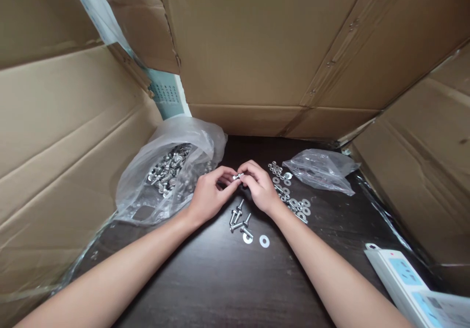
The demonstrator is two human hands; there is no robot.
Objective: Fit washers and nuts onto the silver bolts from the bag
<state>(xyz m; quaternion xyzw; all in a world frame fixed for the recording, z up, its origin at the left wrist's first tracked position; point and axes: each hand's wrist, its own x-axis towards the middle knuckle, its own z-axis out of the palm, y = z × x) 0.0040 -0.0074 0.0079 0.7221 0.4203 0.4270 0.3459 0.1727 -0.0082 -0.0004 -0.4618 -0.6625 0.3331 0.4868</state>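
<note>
Fingers (230, 177) of both hands pinch one small silver metal bolt (238, 176) at frame centre, left hand (207, 198) and right hand (261, 187) meeting above the dark wooden surface (220, 279). Its long axis lies roughly level, left to right, seemingly steadied for fitting. Loose silver bolts (239, 220) and flat washers (264, 241) lie just below; a clear plastic bag of bolts (167, 171) sits left.

Single head-worn view, looking forward and down, close over dark table (220, 279) (cardboard walls (257, 49) beyond)
</note>
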